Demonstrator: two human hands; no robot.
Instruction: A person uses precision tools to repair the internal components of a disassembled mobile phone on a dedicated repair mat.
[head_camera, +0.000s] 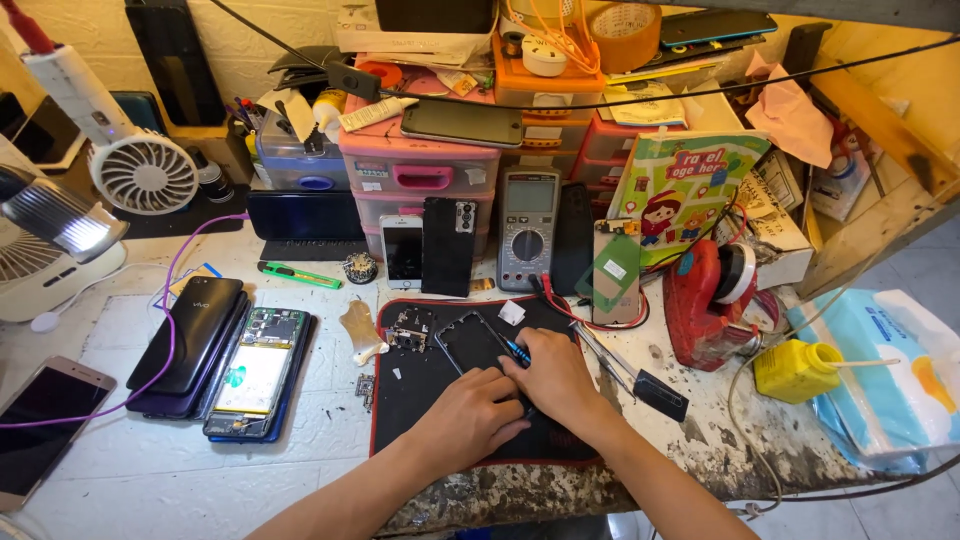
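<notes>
On a black work mat with a red edge (440, 440) lies a dark phone frame (470, 340). My left hand (470, 415) presses down on its near end. My right hand (555, 375) rests beside it, fingers closed around a small blue-handled screwdriver (516, 350) whose tip points at the frame. Small loose phone parts (408, 335) sit at the mat's far left corner.
An opened phone with its board showing (255, 370) and a stack of dark phones (190, 345) lie at left. A multimeter (528, 228), pink drawers (420, 175), a red tool (705, 300), a yellow bottle (795, 370), tweezers (600, 355) and fans (140, 170) surround the mat.
</notes>
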